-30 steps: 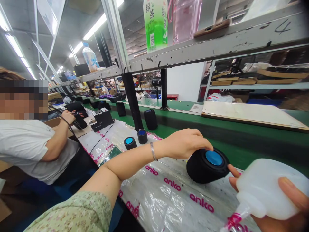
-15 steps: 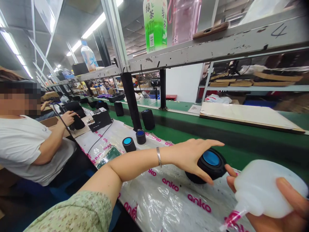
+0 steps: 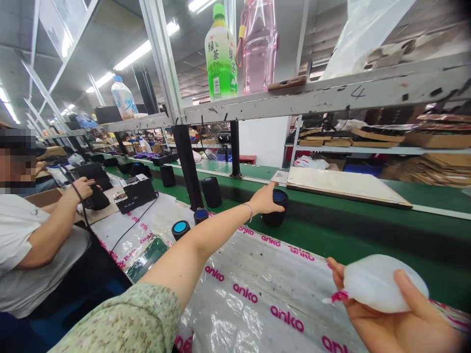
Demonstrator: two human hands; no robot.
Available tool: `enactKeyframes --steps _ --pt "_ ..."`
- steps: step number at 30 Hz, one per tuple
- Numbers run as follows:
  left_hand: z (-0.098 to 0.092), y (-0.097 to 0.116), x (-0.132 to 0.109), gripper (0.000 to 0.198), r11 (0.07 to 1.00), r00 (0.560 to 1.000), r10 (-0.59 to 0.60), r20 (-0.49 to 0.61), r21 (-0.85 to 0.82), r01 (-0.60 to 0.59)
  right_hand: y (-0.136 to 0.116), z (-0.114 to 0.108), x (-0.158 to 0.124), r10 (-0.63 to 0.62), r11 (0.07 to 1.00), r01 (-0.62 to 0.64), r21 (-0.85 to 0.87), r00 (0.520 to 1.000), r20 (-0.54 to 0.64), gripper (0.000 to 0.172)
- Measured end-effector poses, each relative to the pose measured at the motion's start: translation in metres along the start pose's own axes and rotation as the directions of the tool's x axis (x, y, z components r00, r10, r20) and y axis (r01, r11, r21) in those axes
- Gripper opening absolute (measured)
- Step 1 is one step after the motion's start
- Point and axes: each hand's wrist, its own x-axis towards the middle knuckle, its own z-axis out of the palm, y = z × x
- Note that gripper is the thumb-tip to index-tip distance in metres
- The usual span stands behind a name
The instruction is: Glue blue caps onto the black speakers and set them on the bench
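Observation:
My left arm reaches out over the green conveyor belt. At its end my left hand curves thumb and fingers around a black cylindrical speaker with a dark blue top, standing on the belt. My palm hides part of its side. In the lower right my right hand is wrapped round a translucent white squeeze bottle, its pink-banded nozzle pointing left. Beside my left forearm, two small black cylinders stand on the plastic-covered bench: one with a light blue top, another with a dark blue top.
Plastic sheeting printed "anko" covers the bench. More black speakers stand along the belt. A shelf rail above carries a green tea bottle and a pink bottle. A co-worker at left handles a black item.
My left hand has moved away from me with the speaker, from the plastic sheet onto the green belt. The white bottle in my right hand has shifted slightly left and tilted. The view has turned right.

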Motion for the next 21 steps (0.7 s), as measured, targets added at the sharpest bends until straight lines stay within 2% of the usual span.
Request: enactKeyframes --steps 4,7,10,17,21 --pt "0.000 -0.003 0.027 0.052 0.994 0.993 -0.062 0.103 0.097 0.052 -0.001 0.003 -0.003 -0.001 1.000 0.000 -0.007 0.999 -0.051 0.056" --pt "-0.003 -0.001 0.043 0.045 0.984 0.979 -0.114 0.170 0.153 0.088 -0.004 -0.006 0.004 0.026 1.000 -0.026 -0.005 0.999 -0.018 0.058" --pt "-0.008 0.003 0.050 0.045 0.972 0.967 -0.168 0.191 0.194 0.130 -0.006 -0.008 0.009 0.046 0.999 -0.046 -0.005 0.999 0.019 0.058" --pt "-0.023 0.015 0.050 0.041 0.958 0.962 -0.235 0.140 0.201 0.205 -0.009 0.018 -0.012 0.033 0.995 -0.029 0.094 0.998 -0.049 0.050" --pt "-0.029 0.022 0.055 0.040 0.966 0.975 -0.223 0.009 0.136 0.220 -0.012 0.020 -0.014 0.000 0.981 0.003 0.195 1.000 -0.015 0.042"
